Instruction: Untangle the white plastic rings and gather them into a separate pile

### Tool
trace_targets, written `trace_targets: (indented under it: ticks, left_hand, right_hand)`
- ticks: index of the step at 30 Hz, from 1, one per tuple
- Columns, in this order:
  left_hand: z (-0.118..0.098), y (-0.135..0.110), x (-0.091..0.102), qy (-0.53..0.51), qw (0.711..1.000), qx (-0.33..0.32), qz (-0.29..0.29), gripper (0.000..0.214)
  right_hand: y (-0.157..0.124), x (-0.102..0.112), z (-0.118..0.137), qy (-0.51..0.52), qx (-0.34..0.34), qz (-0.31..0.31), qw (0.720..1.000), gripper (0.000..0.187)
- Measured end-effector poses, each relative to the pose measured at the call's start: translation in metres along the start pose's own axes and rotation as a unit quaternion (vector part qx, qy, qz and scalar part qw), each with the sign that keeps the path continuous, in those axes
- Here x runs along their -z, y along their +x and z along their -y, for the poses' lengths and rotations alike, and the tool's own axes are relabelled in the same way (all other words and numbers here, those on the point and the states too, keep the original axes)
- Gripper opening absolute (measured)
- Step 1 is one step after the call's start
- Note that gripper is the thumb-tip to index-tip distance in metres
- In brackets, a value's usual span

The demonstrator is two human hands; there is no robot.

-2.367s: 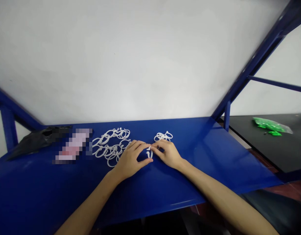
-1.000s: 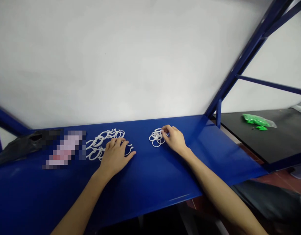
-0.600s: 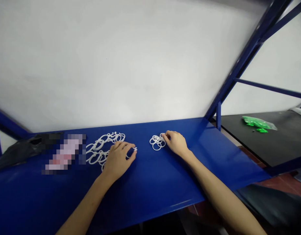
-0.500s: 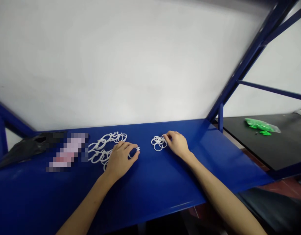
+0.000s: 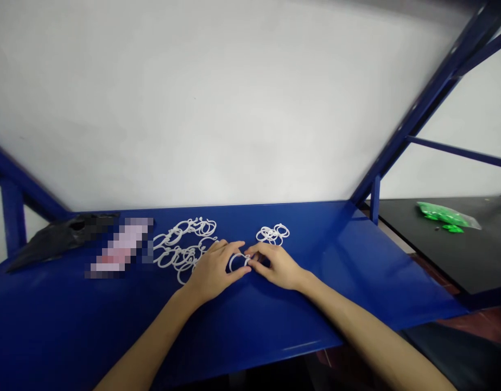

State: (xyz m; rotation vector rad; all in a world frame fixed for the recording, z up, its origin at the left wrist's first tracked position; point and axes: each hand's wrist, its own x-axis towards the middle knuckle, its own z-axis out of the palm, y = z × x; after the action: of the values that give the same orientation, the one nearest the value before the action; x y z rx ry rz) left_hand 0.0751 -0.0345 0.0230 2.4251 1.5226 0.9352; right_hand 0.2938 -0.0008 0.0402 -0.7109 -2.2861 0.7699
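My left hand is closed on a white plastic shower curtain ring, with thumb and fingers around it just above the blue table. From the other side, the fingertips of my right hand pinch the same ring near its clasp end. The clasp itself is partly covered by the fingers. Left of my left hand spreads a loose pile of similar white rings, several of them with open, knobbed ends. Just beyond my right hand lies a smaller cluster of rings that look closed.
A black plastic bag and a blurred-out pinkish packet lie at the table's left. Blue metal frame bars rise at both sides, before a white wall. At right, a black table holds a clear bag of green pieces.
My right hand has left the small ring cluster and moved left and nearer, meeting my left hand at the ring. The left hand has shifted slightly right, and the view has turned a little.
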Motion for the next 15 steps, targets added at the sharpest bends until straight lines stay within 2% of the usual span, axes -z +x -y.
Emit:
trace_targets:
  ticks: [5, 9, 12, 15]
  left_hand:
    - [-0.0041, 0.0000, 0.0021, -0.001, 1.000, -0.006, 0.010, 0.044]
    - [-0.0065, 0.0001, 0.0021, -0.006, 1.000, -0.021, 0.018, 0.043]
    - [-0.0073, 0.0008, 0.0016, -0.002, 1.000, -0.017, 0.026, 0.044]
    - [-0.0033, 0.0026, 0.0004, 0.019, 1.000, -0.009, 0.012, 0.042]
  right_hand:
    - [-0.0007, 0.0016, 0.0033, 0.019, 0.008, 0.007, 1.000, 0.012]
    - [-0.0014, 0.0011, 0.0021, -0.012, 0.028, 0.017, 0.999, 0.004]
    - [-0.0011, -0.0001, -0.0006, -0.043, 0.042, 0.022, 0.998, 0.006]
    - [0.0004, 0.0029, -0.0044, -0.057, 0.032, -0.004, 0.998, 0.009]
